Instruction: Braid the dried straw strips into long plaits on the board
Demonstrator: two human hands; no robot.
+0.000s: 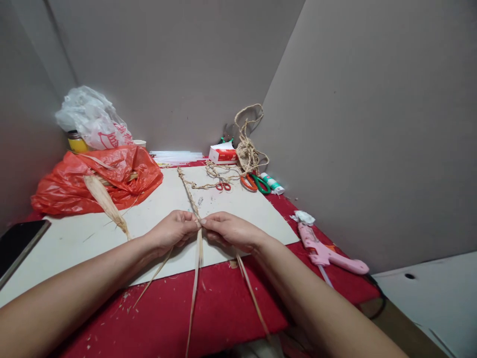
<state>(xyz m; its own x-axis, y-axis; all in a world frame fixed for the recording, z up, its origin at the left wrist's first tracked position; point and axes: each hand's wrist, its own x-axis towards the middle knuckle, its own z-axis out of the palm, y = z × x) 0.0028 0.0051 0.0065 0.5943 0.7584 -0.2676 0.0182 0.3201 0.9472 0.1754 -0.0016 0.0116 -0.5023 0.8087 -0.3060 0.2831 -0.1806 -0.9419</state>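
Note:
My left hand (174,229) and my right hand (227,229) meet over the white board, fingers pinched on a braid of dried corn husk (191,196). The finished length of the braid runs away from me up the board. Loose husk strands (197,278) hang toward me: one comes from under my left hand, one from under my right, and a middle bundle drops between them over the board's near edge. A wide dry husk piece (106,201) sticks out of the red plastic bag (119,159) to the left. My fingers partly hide where the strands cross.
Behind lie a coil of braided rope (249,155), a red-and-white box (222,153), scissors with orange and green handles (256,183) and small red scissors (223,186). A pink glue gun (328,253) rests at right, a dark phone (22,243) at left. Grey walls enclose the table.

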